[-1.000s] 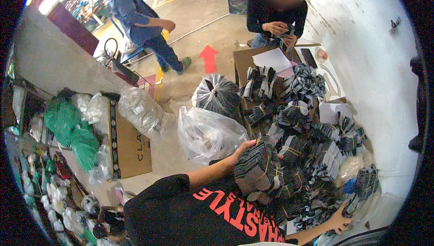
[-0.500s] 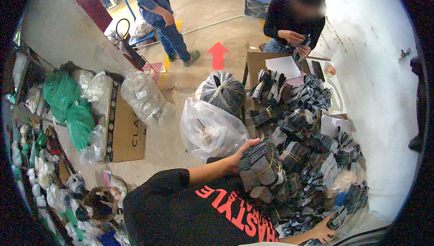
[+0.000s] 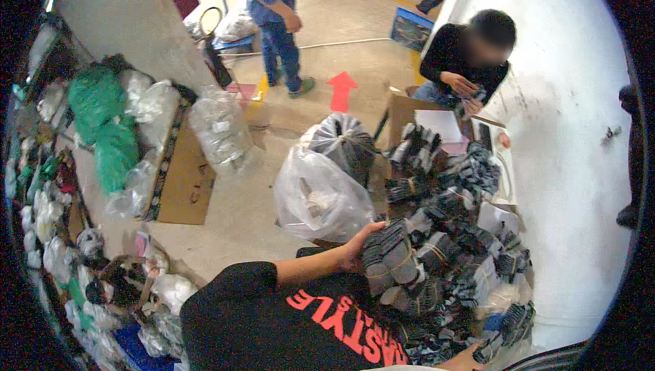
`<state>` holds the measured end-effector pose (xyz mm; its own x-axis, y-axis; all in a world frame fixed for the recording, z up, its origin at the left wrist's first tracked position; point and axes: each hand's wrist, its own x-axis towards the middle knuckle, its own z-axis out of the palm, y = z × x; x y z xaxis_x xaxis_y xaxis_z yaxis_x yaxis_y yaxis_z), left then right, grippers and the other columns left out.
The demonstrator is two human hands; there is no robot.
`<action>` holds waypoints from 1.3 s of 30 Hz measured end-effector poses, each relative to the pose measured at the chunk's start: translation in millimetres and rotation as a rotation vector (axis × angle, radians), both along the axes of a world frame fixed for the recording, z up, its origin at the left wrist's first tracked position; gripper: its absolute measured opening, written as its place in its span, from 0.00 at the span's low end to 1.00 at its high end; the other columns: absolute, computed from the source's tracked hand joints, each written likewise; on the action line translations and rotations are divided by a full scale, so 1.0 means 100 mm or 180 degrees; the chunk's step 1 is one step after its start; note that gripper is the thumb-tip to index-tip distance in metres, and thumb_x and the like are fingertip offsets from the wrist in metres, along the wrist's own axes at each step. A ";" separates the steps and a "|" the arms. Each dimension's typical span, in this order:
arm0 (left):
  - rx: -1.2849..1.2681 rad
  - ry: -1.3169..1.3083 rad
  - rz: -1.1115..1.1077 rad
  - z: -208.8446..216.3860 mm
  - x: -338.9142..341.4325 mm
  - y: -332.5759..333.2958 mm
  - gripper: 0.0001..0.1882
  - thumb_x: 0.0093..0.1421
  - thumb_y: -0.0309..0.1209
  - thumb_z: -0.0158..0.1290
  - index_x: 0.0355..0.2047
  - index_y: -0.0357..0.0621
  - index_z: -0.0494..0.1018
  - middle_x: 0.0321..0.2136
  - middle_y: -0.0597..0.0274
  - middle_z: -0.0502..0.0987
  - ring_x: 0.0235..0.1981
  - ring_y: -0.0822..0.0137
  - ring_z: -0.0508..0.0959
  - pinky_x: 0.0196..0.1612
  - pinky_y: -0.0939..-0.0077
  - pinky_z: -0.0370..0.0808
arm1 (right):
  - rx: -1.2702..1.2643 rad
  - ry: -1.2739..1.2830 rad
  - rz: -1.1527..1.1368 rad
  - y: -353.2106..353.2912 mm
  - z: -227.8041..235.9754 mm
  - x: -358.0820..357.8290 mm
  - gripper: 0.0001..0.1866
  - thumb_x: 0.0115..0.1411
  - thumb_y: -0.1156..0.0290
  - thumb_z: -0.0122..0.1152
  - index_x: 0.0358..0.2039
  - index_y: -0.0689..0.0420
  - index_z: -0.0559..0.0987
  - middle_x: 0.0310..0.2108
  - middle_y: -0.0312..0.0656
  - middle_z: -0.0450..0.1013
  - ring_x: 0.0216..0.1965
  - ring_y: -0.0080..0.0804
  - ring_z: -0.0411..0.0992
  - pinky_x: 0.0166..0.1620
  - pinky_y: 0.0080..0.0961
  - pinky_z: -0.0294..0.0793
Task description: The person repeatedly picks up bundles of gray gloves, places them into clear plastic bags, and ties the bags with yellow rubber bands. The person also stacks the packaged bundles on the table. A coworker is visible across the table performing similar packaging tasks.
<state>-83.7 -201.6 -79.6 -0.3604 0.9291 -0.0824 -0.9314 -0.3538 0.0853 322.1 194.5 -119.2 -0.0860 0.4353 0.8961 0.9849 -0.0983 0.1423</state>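
Observation:
My left hand (image 3: 360,240) is closed on the near-left edge of a thick bundle of grey socks (image 3: 390,256), tied with a yellowish band. This bundle is held over the left side of a large heap of similar grey and black sock bundles (image 3: 437,251). Low in the view, my right hand (image 3: 465,359) is partly cut off by the lower edge. Its fingers close on a smaller grey sock bundle (image 3: 487,349) at the near end of the heap.
A clear plastic bag (image 3: 321,197) and a tied bag of dark items (image 3: 343,144) stand left of the heap. Behind it, a seated co-worker (image 3: 471,64) handles a dark item. A carton (image 3: 187,183) and green bags (image 3: 109,139) lie left; a white wall (image 3: 566,166) bounds the right.
The whole view has shifted and tilted a little. My left hand keeps hold of its bundle. My right hand, with the smaller bundle, sits lower and further left in the picture.

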 end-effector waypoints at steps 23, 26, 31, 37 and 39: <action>-0.0350 0.0355 0.0136 0.34 1.67 -0.01 0.19 0.73 0.43 0.43 0.61 0.57 0.61 0.56 0.49 0.71 0.62 0.52 0.71 0.67 0.47 0.64 | -0.0504 0.1012 0.0651 -0.89 0.29 0.31 0.53 0.49 0.29 0.67 0.67 0.48 0.65 0.63 0.63 0.59 0.65 0.63 0.57 0.62 0.63 0.58; 0.0480 0.0426 0.0242 0.23 1.89 0.02 0.18 0.73 0.42 0.42 0.60 0.57 0.62 0.54 0.50 0.73 0.60 0.54 0.72 0.66 0.47 0.65 | -0.0679 0.1108 0.0615 -0.96 0.35 0.33 0.52 0.49 0.30 0.68 0.67 0.48 0.66 0.63 0.64 0.59 0.65 0.63 0.57 0.63 0.62 0.58; -0.0736 0.1739 0.0639 0.60 2.13 0.05 0.17 0.73 0.41 0.44 0.60 0.57 0.62 0.50 0.55 0.73 0.58 0.56 0.73 0.65 0.49 0.66 | -0.0628 0.1246 0.0735 -0.97 0.38 0.40 0.51 0.48 0.31 0.69 0.66 0.48 0.66 0.63 0.64 0.59 0.65 0.62 0.56 0.64 0.62 0.57; 0.0270 0.1810 0.0594 0.13 1.99 0.06 0.20 0.72 0.43 0.46 0.61 0.57 0.61 0.54 0.56 0.72 0.61 0.52 0.71 0.67 0.46 0.64 | -0.0602 0.1237 0.0867 -0.92 0.35 0.44 0.51 0.48 0.33 0.71 0.66 0.49 0.65 0.63 0.64 0.58 0.65 0.62 0.56 0.64 0.62 0.57; 0.0614 0.1601 0.0524 0.21 2.03 0.06 0.21 0.72 0.43 0.46 0.62 0.58 0.60 0.56 0.55 0.71 0.63 0.49 0.69 0.68 0.46 0.63 | -0.0685 0.1272 0.0732 -0.96 0.38 0.41 0.51 0.50 0.34 0.70 0.67 0.49 0.64 0.64 0.65 0.57 0.65 0.63 0.55 0.64 0.62 0.57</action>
<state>119.6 -195.6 -58.5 -0.4529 0.8386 0.3027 -0.7239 -0.5441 0.4241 362.9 98.3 -81.4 0.1300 0.6239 0.7706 0.9592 0.1175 -0.2570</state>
